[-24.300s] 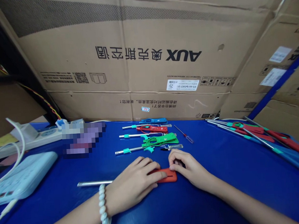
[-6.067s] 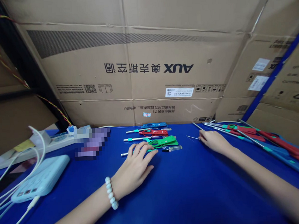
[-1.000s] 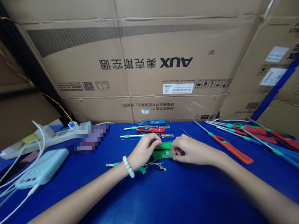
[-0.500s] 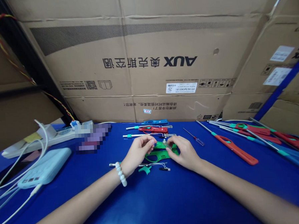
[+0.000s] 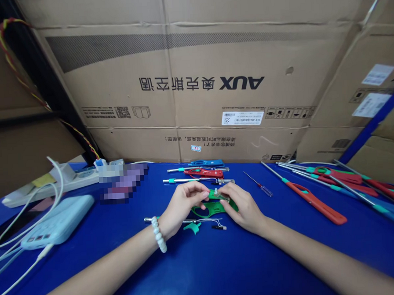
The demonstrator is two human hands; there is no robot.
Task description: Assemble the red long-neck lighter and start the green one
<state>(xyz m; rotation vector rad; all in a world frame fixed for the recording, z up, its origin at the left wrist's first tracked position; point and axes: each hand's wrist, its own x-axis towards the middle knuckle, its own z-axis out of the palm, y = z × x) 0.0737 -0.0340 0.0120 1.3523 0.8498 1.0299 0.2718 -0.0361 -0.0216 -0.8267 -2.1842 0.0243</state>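
Observation:
My left hand (image 5: 183,204) and my right hand (image 5: 241,204) meet over a green lighter shell (image 5: 210,207) lying open on the blue table (image 5: 223,269). Left fingers pinch the shell's upper left edge. Right fingers hold a small clear part (image 5: 220,193) at the shell's top. A metal tube (image 5: 148,219) sticks out to the left under my left hand. A loose teal trigger piece (image 5: 192,227) and a thin wire with a black tip (image 5: 218,227) lie just in front of the shell.
Behind the hands lie a red lighter (image 5: 203,172) and a blue lighter (image 5: 204,163). A small screwdriver (image 5: 259,184) and a red long lighter (image 5: 314,201) lie to the right, with several more at far right (image 5: 360,180). A power bank (image 5: 57,221) and power strip (image 5: 53,183) sit left. Cardboard boxes (image 5: 200,85) wall the back.
Over the last second the hands shifted slightly on the green shell; my right fingers moved the clear part from the shell's right side up to its top edge. The view drifted a little.

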